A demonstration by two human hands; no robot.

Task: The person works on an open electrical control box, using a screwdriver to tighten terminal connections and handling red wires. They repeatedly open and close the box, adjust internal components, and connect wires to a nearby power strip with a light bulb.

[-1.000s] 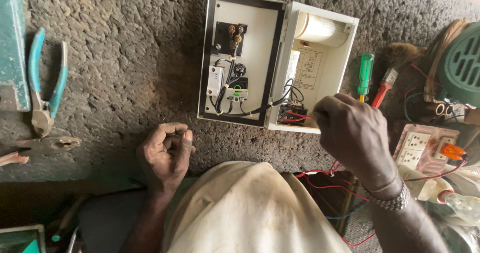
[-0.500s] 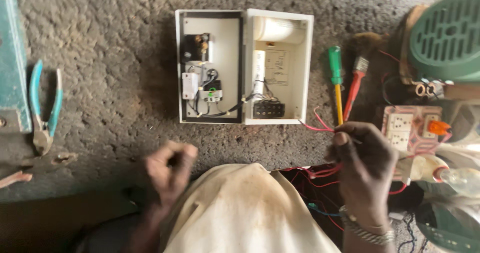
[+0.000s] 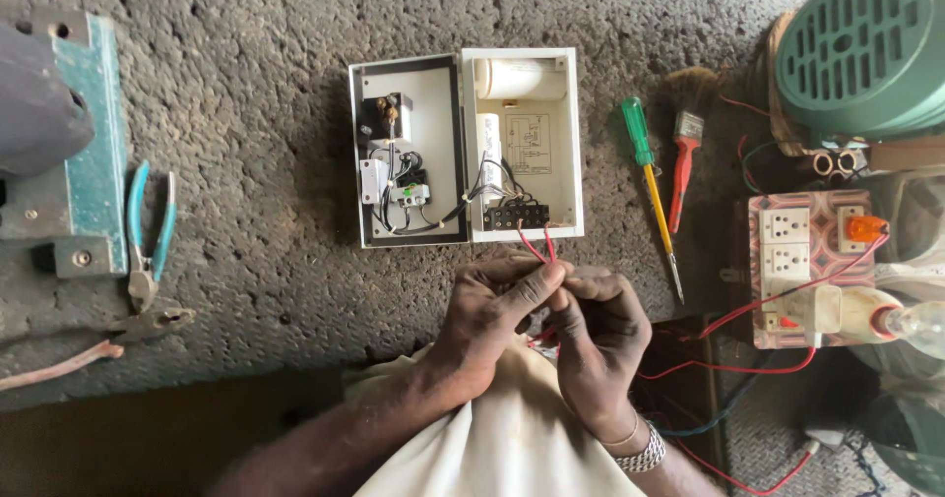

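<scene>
Both the left hand (image 3: 492, 320) and the right hand (image 3: 596, 335) pinch the red wires (image 3: 536, 249) together, just below the open white switch box (image 3: 465, 148) on the tabletop (image 3: 256, 113). A green screwdriver (image 3: 645, 167) and a paintbrush (image 3: 686, 133) lie to the right of the box.

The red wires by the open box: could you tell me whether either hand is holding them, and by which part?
Both hands pinch the red wires near their free ends, between the fingers of the left hand and those of the right hand, just below the open white box.

Head camera looks straight down, close over bench (image 3: 246, 113).
</scene>
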